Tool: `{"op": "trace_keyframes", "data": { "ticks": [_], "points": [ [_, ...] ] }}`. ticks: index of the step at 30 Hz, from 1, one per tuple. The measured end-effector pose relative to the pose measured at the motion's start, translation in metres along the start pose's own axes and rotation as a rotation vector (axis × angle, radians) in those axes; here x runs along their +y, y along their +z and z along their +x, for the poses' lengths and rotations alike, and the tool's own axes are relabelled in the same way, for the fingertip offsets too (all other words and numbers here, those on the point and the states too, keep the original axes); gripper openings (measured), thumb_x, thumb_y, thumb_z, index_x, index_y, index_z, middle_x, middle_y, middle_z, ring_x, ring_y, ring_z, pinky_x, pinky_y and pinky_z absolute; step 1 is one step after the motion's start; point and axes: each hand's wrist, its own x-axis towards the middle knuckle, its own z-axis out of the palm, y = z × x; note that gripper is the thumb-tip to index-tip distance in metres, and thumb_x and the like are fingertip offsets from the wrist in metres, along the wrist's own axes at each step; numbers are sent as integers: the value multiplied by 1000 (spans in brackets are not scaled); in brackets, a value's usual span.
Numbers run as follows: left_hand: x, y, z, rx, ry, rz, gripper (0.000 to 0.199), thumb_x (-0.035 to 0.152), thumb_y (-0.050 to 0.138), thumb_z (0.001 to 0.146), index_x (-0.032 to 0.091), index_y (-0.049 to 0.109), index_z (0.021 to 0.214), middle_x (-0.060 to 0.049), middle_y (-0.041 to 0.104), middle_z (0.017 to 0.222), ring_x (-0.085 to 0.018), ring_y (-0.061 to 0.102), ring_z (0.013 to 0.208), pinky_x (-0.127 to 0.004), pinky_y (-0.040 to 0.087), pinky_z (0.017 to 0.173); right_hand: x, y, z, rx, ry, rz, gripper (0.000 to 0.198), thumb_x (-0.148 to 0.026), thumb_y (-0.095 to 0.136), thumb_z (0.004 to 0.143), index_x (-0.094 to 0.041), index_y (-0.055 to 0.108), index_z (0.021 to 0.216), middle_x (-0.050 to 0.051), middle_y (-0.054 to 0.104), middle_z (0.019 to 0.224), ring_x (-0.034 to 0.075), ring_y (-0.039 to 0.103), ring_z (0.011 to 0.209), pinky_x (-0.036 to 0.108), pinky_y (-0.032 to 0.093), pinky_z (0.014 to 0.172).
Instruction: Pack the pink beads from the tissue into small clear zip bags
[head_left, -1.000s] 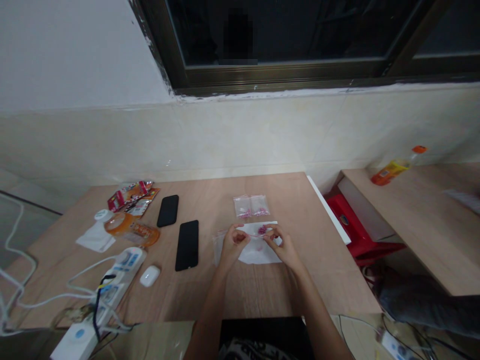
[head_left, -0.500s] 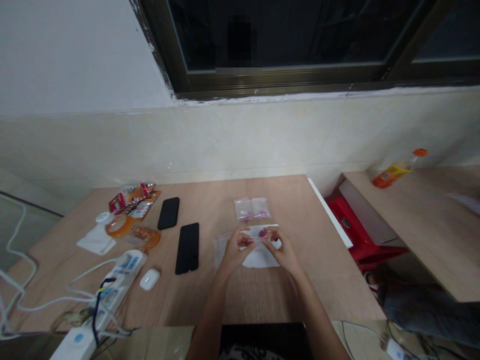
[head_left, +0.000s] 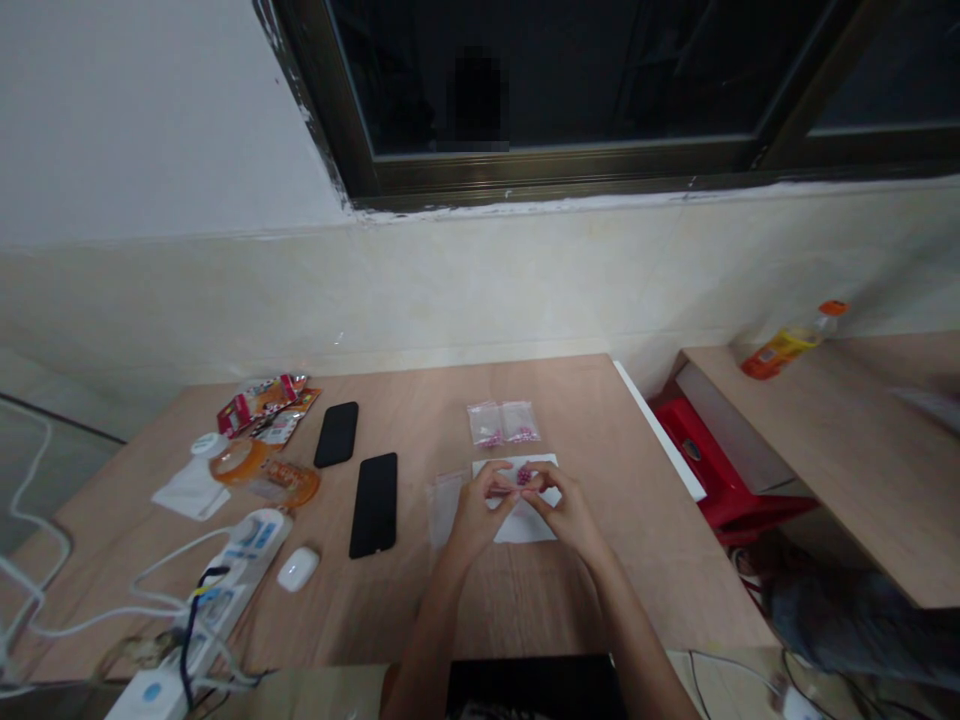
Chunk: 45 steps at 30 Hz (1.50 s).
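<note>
Our left hand [head_left: 477,508] and right hand [head_left: 565,504] near each other over white paper [head_left: 531,529], fingers of both pinching a thin pink strand [head_left: 507,489], mostly hidden, dark-pink beads [head_left: 523,477] just beyond on the paper, two clear bags [head_left: 504,421] farther, dark window [head_left: 600,80] behind.

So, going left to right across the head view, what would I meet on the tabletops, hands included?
White tissue, white rounded case, smaller black phone, larger black phone, clear bag, left hand, right hand, orange-capped bottle on the neighbouring table.
</note>
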Motion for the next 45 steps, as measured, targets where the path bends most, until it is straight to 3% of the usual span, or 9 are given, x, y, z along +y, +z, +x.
{"op": "trace_keyframes", "data": {
  "ticks": [6, 12, 18, 25, 29, 33, 35, 39, 45],
  "points": [
    [7, 2, -2, -8, 36, 48, 24, 24, 67, 76, 20, 66, 99, 2, 60, 66, -14, 61, 66, -25, 49, 70, -1, 0, -1, -20, 18, 24, 28, -35, 66, 82, -24, 62, 107, 3, 69, 82, 19, 65, 76, 35, 52, 75],
    [10, 1, -1, -13, -11, -15, 41, 27, 69, 75, 22, 60, 115, -1, 69, 78, -17, 67, 76, -27, 52, 74, -1, -7, 2, 39, 4, 4, 23, -35, 66, 83, -23, 64, 102, 3, 70, 81, 19, 65, 74, 34, 53, 73],
    [12, -1, 0, 64, -30, -2, 35, 26, 67, 76, 20, 64, 111, -1, 71, 73, -16, 68, 71, -26, 54, 73, 0, -13, 5, 63, 3, 5, 21, -36, 67, 82, -22, 66, 98, 4, 69, 81, 19, 65, 74, 33, 53, 72],
    [7, -8, 0, 126, -2, -55, 42, 30, 69, 76, 19, 62, 116, -1, 70, 73, -14, 66, 68, -24, 53, 68, 12, -1, 6, 15, 52, 95, 55, -40, 71, 79, -23, 52, 127, 3, 70, 84, 20, 67, 80, 37, 53, 79],
    [3, -16, 3, 163, -5, -83, 51, 35, 68, 78, 20, 54, 125, -3, 72, 83, -16, 67, 77, -26, 53, 74, 28, 12, 11, -32, 81, 170, 48, -40, 67, 81, -24, 53, 125, 0, 66, 78, 17, 65, 73, 35, 53, 76],
    [1, -26, 3, 196, -4, 80, 51, 35, 64, 79, 22, 52, 127, -8, 69, 112, -19, 65, 98, -35, 51, 89, 53, 16, 36, 94, 76, 268, 53, -40, 69, 78, -24, 50, 125, -1, 61, 75, 15, 60, 65, 29, 51, 63],
    [-3, -34, 1, 249, -26, 174, 46, 35, 61, 80, 21, 54, 124, -9, 67, 116, -20, 64, 101, -37, 51, 89, 67, 13, 57, 194, 73, 275, 56, -42, 70, 76, -24, 49, 125, -2, 59, 73, 14, 57, 62, 27, 49, 58],
    [-18, -55, -7, 339, -123, 329, 38, 36, 58, 80, 19, 59, 115, -9, 69, 109, -20, 66, 91, -36, 51, 82, 90, 9, 101, 254, 136, 222, 62, -41, 67, 73, -24, 45, 127, -3, 56, 73, 13, 52, 55, 24, 42, 48],
    [-36, -77, -25, 393, -298, 602, 31, 34, 55, 83, 21, 60, 110, -5, 69, 97, -18, 64, 77, -30, 48, 71, 107, 8, 134, 215, 159, -64, 63, -31, 58, 73, -19, 41, 133, -3, 56, 77, 13, 51, 57, 26, 44, 55]
  ]
}}
